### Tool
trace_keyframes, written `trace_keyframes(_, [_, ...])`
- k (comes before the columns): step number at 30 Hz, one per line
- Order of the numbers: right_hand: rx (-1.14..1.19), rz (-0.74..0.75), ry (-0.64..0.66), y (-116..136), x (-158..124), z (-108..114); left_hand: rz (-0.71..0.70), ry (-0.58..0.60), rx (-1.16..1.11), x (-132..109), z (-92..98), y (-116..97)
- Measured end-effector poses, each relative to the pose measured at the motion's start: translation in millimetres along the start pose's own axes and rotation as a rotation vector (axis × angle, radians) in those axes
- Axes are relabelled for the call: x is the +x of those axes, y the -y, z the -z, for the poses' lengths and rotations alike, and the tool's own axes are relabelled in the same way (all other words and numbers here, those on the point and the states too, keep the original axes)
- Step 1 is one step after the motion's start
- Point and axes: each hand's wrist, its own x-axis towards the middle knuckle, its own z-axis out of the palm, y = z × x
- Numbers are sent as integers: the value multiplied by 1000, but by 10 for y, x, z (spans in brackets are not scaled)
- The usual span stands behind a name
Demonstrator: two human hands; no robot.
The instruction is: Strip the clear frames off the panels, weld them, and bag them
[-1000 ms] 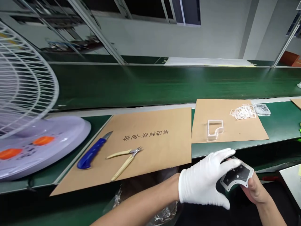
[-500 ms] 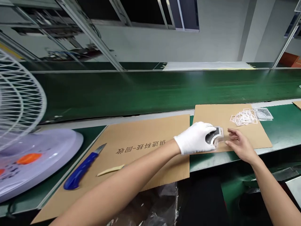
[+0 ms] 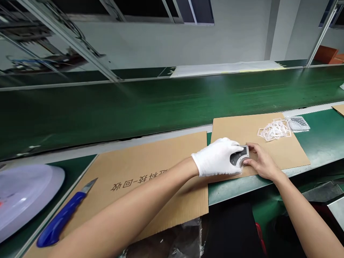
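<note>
My left hand (image 3: 221, 157), in a white glove, grips a stack of flat dark plates with silvery rims and a curved cut-out (image 3: 240, 156). At the stack's right side my bare right hand (image 3: 259, 161) has its thumb and fingers closed on the edge. Beneath both hands lies a sheet of brown cardboard (image 3: 233, 129). A tangled heap of thin white frames (image 3: 275, 129) rests on its far right part. Beside the heap is a pile of speckled clear pieces (image 3: 298, 123).
A blue-handled knife (image 3: 64, 218) lies on a second, printed cardboard sheet (image 3: 185, 147) at left. The pale purple base of a fan (image 3: 34, 193) stands beyond it. Behind runs a long green conveyor belt (image 3: 161, 104). Clear plastic film (image 3: 185, 240) hangs below the table edge.
My right hand has come left onto the right edge of the stack, where before it was apart. My left hand keeps its hold. The view has shifted right.
</note>
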Motion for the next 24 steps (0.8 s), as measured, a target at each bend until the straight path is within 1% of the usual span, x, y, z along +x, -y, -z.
trace_keyframes(9, [-6, -47, 15, 61, 1, 11, 17, -9, 8, -14, -5, -13])
trace_keyframes(16, [-27, -12, 8, 36, 0, 5, 24, 10, 59, -4, -42, -16])
trace_keyframes(21, [-39, -11, 8, 17, -5, 5, 28, 72, 139, -26, -76, -3])
trace_keyframes(24, [-40, -5, 3, -12, 4, 7, 15, 51, 171, -83, -85, 3])
